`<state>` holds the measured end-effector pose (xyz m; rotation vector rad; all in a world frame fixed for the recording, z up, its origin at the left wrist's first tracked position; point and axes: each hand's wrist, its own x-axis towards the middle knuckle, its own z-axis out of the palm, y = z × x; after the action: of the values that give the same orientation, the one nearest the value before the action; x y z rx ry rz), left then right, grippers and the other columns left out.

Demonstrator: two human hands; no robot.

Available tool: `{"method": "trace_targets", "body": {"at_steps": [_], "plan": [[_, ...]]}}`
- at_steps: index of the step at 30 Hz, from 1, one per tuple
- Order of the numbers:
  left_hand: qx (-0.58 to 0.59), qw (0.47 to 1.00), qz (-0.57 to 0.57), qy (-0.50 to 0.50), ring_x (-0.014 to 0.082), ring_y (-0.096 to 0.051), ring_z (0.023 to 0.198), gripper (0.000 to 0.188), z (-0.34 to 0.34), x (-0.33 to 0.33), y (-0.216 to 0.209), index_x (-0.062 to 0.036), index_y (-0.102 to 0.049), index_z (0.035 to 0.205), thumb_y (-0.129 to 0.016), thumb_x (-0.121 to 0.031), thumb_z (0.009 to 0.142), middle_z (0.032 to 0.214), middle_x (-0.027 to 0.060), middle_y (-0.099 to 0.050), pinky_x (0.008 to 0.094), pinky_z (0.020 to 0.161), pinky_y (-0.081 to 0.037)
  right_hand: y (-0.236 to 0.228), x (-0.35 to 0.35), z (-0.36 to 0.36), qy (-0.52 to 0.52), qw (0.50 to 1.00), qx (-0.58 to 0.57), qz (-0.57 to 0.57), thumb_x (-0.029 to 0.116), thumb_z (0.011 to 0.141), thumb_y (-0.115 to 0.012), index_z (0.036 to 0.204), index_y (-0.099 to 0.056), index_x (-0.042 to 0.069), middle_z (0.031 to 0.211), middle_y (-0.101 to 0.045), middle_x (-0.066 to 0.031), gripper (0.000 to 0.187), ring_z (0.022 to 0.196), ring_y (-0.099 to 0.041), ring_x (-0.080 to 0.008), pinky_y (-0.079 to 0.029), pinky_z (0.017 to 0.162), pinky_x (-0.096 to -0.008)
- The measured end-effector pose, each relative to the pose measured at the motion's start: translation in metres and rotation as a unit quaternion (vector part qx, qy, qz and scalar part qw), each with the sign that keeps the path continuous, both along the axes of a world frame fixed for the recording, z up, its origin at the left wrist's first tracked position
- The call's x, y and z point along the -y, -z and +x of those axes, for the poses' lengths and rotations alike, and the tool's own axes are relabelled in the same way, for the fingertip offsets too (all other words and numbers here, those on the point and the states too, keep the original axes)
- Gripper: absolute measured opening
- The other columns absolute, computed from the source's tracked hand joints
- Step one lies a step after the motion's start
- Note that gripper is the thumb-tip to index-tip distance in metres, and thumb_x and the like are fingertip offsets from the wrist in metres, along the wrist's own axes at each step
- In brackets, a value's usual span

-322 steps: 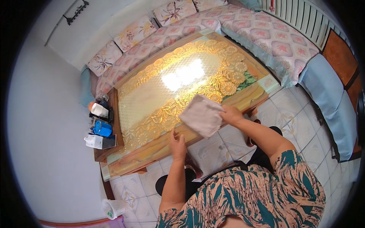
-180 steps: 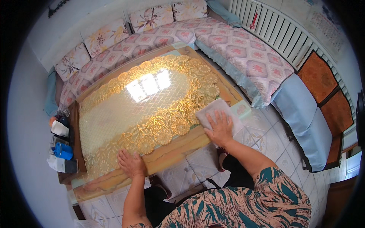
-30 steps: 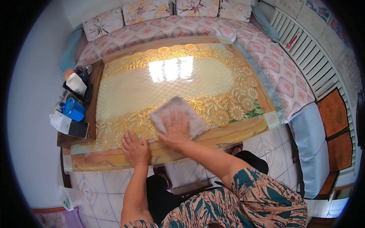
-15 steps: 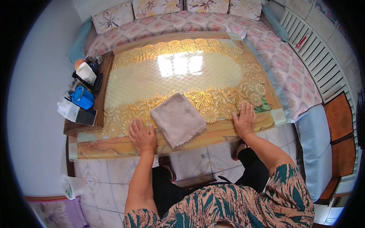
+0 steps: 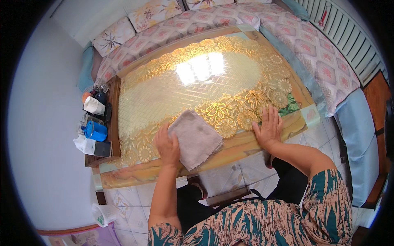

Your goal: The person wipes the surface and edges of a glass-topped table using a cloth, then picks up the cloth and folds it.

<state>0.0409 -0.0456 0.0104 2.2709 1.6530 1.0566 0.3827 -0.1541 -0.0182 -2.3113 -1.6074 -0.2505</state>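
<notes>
- The grey-beige folded cloth (image 5: 195, 138) lies flat at the middle of the frame, on the near edge of the glossy surface (image 5: 230, 151) with its gold lace-patterned cover, one corner reaching toward the wooden front border.
- The left hand (image 5: 167, 146) rests on the cloth's left edge, fingers spread and flat; its grip is wide, pressing rather than clasping anything.
- The right hand (image 5: 269, 129) lies palm down on the bare surface to the right of centre, well apart from the cloth, fingers splayed, holding nothing.
- The cloth looks soft, light and limp; it would likely slide easily on the shiny top and bunch if pushed from one edge. A flat palm over its middle, or a pinch at a folded edge, seems the surest hold.
- At the left of the frame a narrow wooden side shelf (image 5: 113, 119) carries a blue mug (image 5: 96, 131), a white paper cup (image 5: 94, 105) and a dark phone (image 5: 102, 149).
- Floral-patterned cushions (image 5: 154, 14) line the upper edge.
</notes>
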Motion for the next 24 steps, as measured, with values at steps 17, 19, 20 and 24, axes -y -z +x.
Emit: {"method": "trace_targets", "body": {"at_steps": [17,19,20,24], "plan": [[0.321,0.860,-0.336,0.211,0.0064,-0.051,0.089,0.013,0.027,-0.041,-0.047,-0.0035,-0.059,0.100,-0.052,-0.009,0.091,0.093,-0.0026,-0.057,0.0215,0.078,-0.041,-0.007,0.001,0.000,0.007,1.000,-0.028,-0.007,0.044,0.084,-0.054,0.136,-0.036,-0.001,0.145,-0.026,-0.0222,0.071,0.136,-0.021,-0.0356,-0.017,0.107,-0.0486],[0.309,0.868,-0.322,0.218,0.0068,-0.051,0.087,0.013,0.046,-0.049,-0.051,-0.0037,-0.059,0.099,-0.051,-0.010,0.090,0.092,-0.0026,-0.056,0.0218,0.078,-0.041,-0.006,0.004,0.005,0.008,1.000,-0.017,0.003,0.044,0.084,-0.054,0.136,-0.036,-0.002,0.145,-0.027,-0.0226,0.071,0.136,-0.021,-0.0359,-0.017,0.107,-0.0487],[0.247,0.901,-0.290,0.209,0.0113,-0.053,0.090,0.016,0.043,-0.061,-0.040,-0.0056,-0.061,0.100,-0.054,-0.012,0.088,0.092,0.0005,-0.059,0.0287,0.084,-0.040,-0.008,0.002,0.000,-0.003,1.000,-0.018,0.015,0.044,0.084,-0.054,0.136,-0.036,-0.002,0.145,-0.027,-0.0227,0.071,0.136,-0.021,-0.0360,-0.018,0.107,-0.0488],[-0.051,0.983,-0.150,0.090,0.0254,-0.050,0.106,0.031,0.055,-0.066,0.008,-0.0127,-0.062,0.111,-0.060,-0.016,0.080,0.108,0.0114,-0.058,0.0433,0.098,-0.029,-0.012,-0.002,-0.006,-0.013,1.000,-0.026,0.009,0.043,0.084,-0.055,0.135,-0.037,-0.002,0.144,-0.028,-0.0229,0.070,0.135,-0.022,-0.0364,-0.018,0.107,-0.0490]]}}
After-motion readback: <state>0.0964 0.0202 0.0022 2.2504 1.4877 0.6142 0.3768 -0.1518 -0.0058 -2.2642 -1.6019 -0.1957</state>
